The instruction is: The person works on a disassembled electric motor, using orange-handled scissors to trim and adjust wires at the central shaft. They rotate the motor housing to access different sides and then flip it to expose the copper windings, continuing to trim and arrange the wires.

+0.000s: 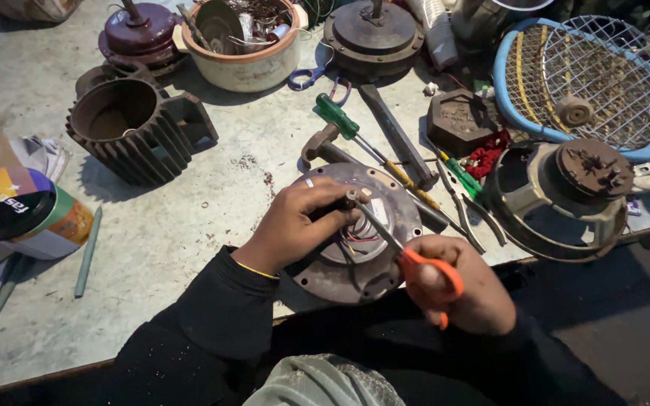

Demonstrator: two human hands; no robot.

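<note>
A single view comes from a camera worn on the person's head, looking steeply down and slightly forward over the near edge of the worn grey worktable (189, 225). It sits close: the person's dark sleeves fill the bottom of the frame, and the round rusty metal motor cover (355, 271) lies near the centre. The far side of the table runs out at the top edge. No second view overlaps it.

A worn, stained grey worktable (189, 225) fills the view — lit brightest toward ten o'clock. Dark floor (626, 316) lies in shadow at four o'clock, beyond the table's edge.
</note>
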